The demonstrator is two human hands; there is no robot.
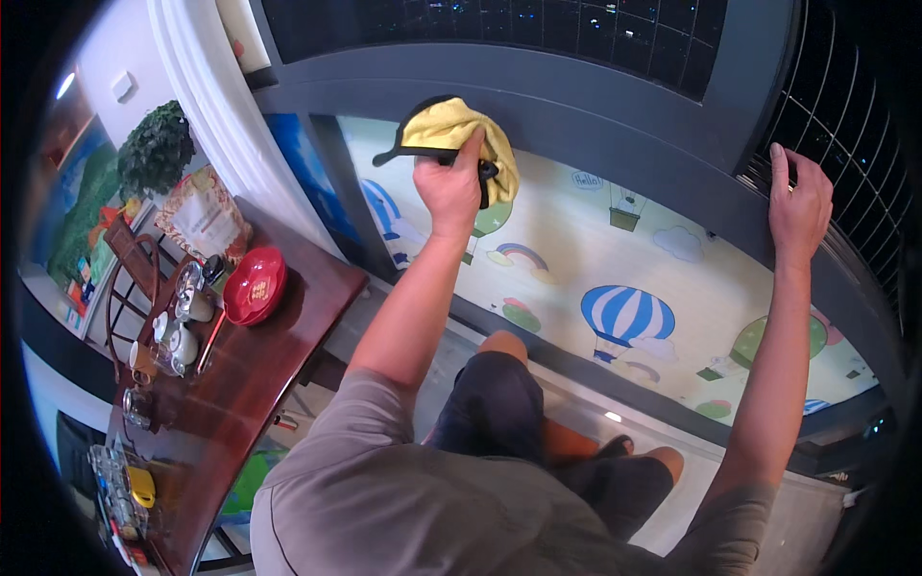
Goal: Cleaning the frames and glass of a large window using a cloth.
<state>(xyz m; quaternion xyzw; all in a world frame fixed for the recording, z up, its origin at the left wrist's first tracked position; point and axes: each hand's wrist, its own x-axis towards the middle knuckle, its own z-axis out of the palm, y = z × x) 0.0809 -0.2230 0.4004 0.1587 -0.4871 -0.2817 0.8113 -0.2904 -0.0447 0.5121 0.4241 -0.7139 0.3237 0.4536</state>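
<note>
A yellow cloth with dark edging (450, 128) is bunched in my left hand (452, 183), thumb on top. The hand holds it in front of the grey window frame (576, 93), over the upper part of a cream panel (555, 237) printed with balloons and rainbows. My right hand (799, 205) is raised at the right, at the edge of the frame beside the open window side; its fingers are slightly bent and no object shows in it. Whether its fingertips touch the frame is hard to tell. Beyond the glass it is dark, with a wire grid.
On the left stands a polished wooden table (238, 374) bearing a red bowl (254, 286), a patterned bag (205, 216), a white teapot (183, 344), a yellow cup (142, 487) and glassware. A white curtain (216, 108) hangs beside the window. A wooden chair (137, 263) stands behind the table.
</note>
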